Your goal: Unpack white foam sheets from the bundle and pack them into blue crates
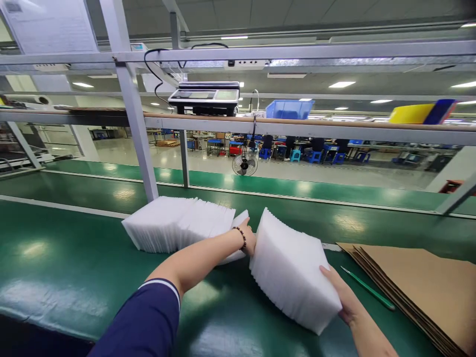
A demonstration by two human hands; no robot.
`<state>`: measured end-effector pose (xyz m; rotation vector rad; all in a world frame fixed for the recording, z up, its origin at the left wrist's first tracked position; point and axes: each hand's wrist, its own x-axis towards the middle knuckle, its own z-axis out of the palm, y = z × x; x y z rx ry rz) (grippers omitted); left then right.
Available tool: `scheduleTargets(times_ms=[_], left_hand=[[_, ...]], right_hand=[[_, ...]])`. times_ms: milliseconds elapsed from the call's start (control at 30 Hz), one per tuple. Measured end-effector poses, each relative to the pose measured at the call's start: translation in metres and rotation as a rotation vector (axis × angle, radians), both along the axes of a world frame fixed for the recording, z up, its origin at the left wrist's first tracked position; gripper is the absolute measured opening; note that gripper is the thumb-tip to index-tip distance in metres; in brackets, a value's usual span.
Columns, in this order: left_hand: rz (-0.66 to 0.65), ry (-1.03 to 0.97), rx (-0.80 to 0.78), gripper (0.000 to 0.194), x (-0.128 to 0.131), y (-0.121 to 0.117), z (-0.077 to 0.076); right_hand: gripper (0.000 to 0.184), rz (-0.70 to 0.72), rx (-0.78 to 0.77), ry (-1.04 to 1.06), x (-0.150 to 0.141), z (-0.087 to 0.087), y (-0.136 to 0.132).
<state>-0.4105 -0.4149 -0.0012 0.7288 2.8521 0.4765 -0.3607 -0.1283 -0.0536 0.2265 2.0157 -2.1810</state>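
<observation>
Stack of white foam sheets point(292, 270), tilted, slightly fanned, in front of the person, between both hands; can't tell if its bottom touches the counter point(74, 267). Right hand point(340, 292): grip clamped on the stack's right end, thumb on the near face, other fingers mostly hidden. Left hand point(248, 238), beaded bracelet point(242, 238) at the wrist, is against the stack's left end; can't tell whether its grip is closed on it, fingers partly hidden. Second foam stack point(174, 223) lies on the green counter, just left of that hand, sheets leaning. Right side: thin green tool point(368, 290) beside cardboard sheets point(420, 277), piled flat. Above, shelf point(334, 128) carries scale point(206, 96), blue bin point(289, 109), yellow-and-blue box point(411, 113).
</observation>
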Motion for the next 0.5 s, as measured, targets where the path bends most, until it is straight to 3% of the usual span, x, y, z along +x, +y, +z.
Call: scheduleTargets(times_ms=[133, 233, 367, 433, 500], left_hand=[[0.075, 0.097, -0.174, 0.022, 0.001, -0.067, 0.030], [0.159, 0.216, -0.173, 0.043, 0.017, -0.102, 0.037], [0.203, 0.330, -0.128, 0.046, 0.042, -0.114, 0.026], [0.140, 0.283, -0.124, 0.054, 0.052, -0.111, 0.015], [0.089, 0.232, -0.102, 0.075, 0.059, -0.107, 0.005]], right_hand=[[0.065, 0.102, -0.079, 0.037, -0.031, -0.008, -0.053], [0.060, 0.186, -0.137, 0.078, -0.045, -0.010, -0.093], [0.058, 0.144, -0.157, 0.094, -0.061, -0.013, -0.115], [0.054, 0.070, -0.147, 0.086, -0.067, -0.014, -0.106], [0.049, 0.047, -0.137, 0.057, -0.071, -0.013, -0.089]])
